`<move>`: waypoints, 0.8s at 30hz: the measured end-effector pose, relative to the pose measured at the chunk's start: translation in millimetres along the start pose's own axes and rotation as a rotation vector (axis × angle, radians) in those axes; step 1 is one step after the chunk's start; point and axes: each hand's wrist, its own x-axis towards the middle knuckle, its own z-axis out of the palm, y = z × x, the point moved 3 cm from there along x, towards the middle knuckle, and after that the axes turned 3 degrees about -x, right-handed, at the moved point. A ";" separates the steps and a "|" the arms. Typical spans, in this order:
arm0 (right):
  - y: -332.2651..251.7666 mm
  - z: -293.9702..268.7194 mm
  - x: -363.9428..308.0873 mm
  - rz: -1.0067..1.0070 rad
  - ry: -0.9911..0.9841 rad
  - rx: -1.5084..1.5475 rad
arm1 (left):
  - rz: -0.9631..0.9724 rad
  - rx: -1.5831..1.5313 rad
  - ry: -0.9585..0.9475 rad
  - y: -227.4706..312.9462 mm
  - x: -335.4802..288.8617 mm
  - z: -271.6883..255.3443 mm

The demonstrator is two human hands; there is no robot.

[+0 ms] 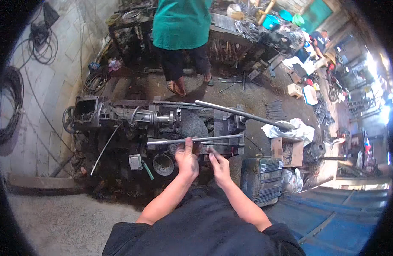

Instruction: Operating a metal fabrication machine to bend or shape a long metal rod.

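Observation:
A lathe [139, 116] with a chuck-like head and a handwheel lies across in front of me. Along its near side runs a shiny metal rod [222, 137]. My left hand [188, 160] is closed around the rod near its middle, thumb up across it and the other fingers mostly hidden. Just to the right, below the rod, my right hand [219, 165] has thumb and forefinger pinched together; whatever is between them is too small to name. Dark smudges mark the left palm. Grey metal shavings [194, 128] are heaped on the machine bed behind the rod.
A longer bar [243, 114] slants over the lathe's right end. A round tin [163, 164] and a white box [135, 162] sit below. A dark metal cabinet [261, 179] and a cardboard box [287, 151] stand right. A person in green [181, 25] stands at the far bench.

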 end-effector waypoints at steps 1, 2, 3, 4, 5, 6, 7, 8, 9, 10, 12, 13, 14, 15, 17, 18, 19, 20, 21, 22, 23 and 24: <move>-7.5 7.9 5.8 -0.004 0.044 0.164 | -0.064 0.015 -0.024 -6.3 -0.6 10.3; -16.3 11.6 11.3 -0.008 0.084 0.328 | -0.183 0.043 -0.094 -17.8 3.1 10.4; -29.6 9.1 17.3 -0.013 0.096 0.340 | -0.208 0.020 -0.085 -28.9 4.6 14.8; -43.9 4.9 22.3 -0.035 0.135 0.329 | -0.232 -0.004 -0.074 -42.6 3.7 19.5; -51.6 -2.5 25.6 -0.058 0.180 0.318 | -0.262 0.005 -0.077 -49.6 -3.9 30.9; -45.7 -15.6 31.1 -0.115 0.209 0.307 | -0.279 0.037 -0.096 -62.0 -4.2 33.7; -43.0 -30.2 35.0 -0.143 0.230 0.277 | -0.335 0.169 -0.154 -71.1 -7.3 34.8; -38.5 -46.3 38.6 -0.167 0.244 0.243 | -0.389 0.296 -0.205 -81.0 -12.7 33.6; -34.4 -66.3 42.5 -0.285 0.343 0.141 | -0.493 0.620 -0.260 -82.9 -25.6 39.3; -29.0 -91.2 41.4 -0.310 0.406 -0.035 | -0.565 0.595 -0.319 -87.5 -36.2 44.6; -39.3 -131.1 34.9 -0.282 0.364 -0.168 | -0.705 0.644 -0.375 -85.0 -34.2 42.3; -37.8 -155.9 36.3 -0.415 0.308 -0.437 | -0.616 0.719 -0.336 -86.8 -21.7 37.4; -31.8 -181.8 37.5 -0.542 0.244 -0.703 | -0.492 0.770 -0.269 -92.0 -2.5 32.3; -18.1 -207.4 41.0 -0.534 0.203 -0.853 | -0.407 0.800 -0.245 -100.1 18.3 32.1; -2.6 -242.9 50.8 -0.526 0.024 -1.042 | -0.232 0.880 -0.180 -118.0 60.9 34.1; 12.6 -260.6 58.7 -0.490 -0.065 -1.123 | -0.149 0.931 -0.150 -130.3 81.2 36.0; 25.9 -276.8 70.2 -0.477 -0.069 -1.108 | -0.035 1.107 -0.149 -141.0 101.4 37.6; 41.6 -291.4 84.2 -0.434 -0.110 -1.169 | 0.080 1.282 -0.152 -152.6 120.5 38.7; 55.9 -301.2 97.4 -0.393 -0.156 -1.227 | 0.149 1.364 -0.194 -164.0 138.6 35.1; 67.1 -309.4 111.0 -0.377 -0.163 -1.210 | 0.215 1.446 -0.242 -173.9 153.1 34.7; 78.1 -317.4 126.4 -0.338 -0.173 -1.247 | 0.231 1.615 -0.274 -182.8 163.8 39.8; 83.7 -324.0 140.5 -0.302 -0.181 -1.285 | 0.174 1.704 -0.293 -188.0 164.1 52.4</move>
